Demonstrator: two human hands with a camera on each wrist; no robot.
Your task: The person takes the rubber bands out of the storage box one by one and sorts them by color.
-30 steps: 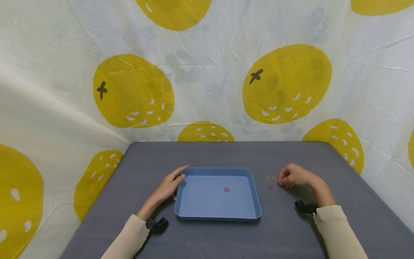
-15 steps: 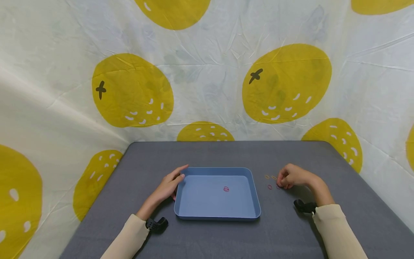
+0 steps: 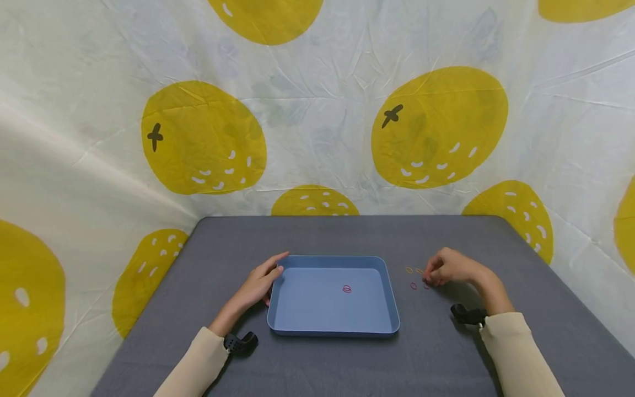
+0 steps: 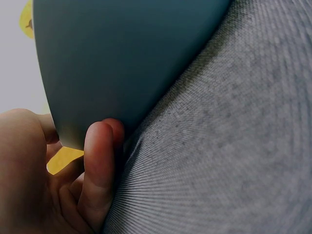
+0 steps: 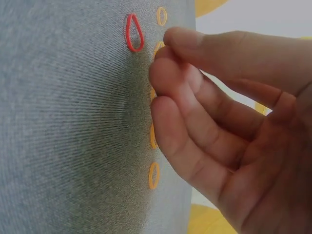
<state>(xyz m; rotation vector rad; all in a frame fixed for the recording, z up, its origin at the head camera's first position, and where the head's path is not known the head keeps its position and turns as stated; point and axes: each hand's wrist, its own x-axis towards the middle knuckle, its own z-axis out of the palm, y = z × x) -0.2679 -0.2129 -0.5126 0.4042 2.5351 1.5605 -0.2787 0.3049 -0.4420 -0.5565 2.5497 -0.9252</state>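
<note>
In the head view, my left hand [image 3: 259, 283] grips the left side of a shallow blue tray [image 3: 333, 325], thumb at the rim. The left wrist view shows curled fingers [image 4: 99, 161] against the tray's outer wall [image 4: 112, 63]. Two overlapping red rubber bands [image 3: 346, 289] lie inside the tray. Right of it, my right hand [image 3: 448, 267] is low over the table, fingers curled and thumb close to the index fingertip. Beside them in the right wrist view lie a red rubber band [image 5: 134, 33] and several yellow rubber bands [image 5: 154, 175], partly hidden. No band shows between the fingertips.
Grey cloth covers the table [image 3: 327, 366]. Behind it hangs a white curtain [image 3: 317, 138] with large yellow fruit prints. Left of the right hand lie a yellow band [image 3: 409, 270] and a red band [image 3: 413, 286]. Each wrist wears a black camera mount [image 3: 241, 344].
My right hand has shifted slightly up and left, and a red rubber band beneath its fingertips has come into view. The left hand and tray stay put.
</note>
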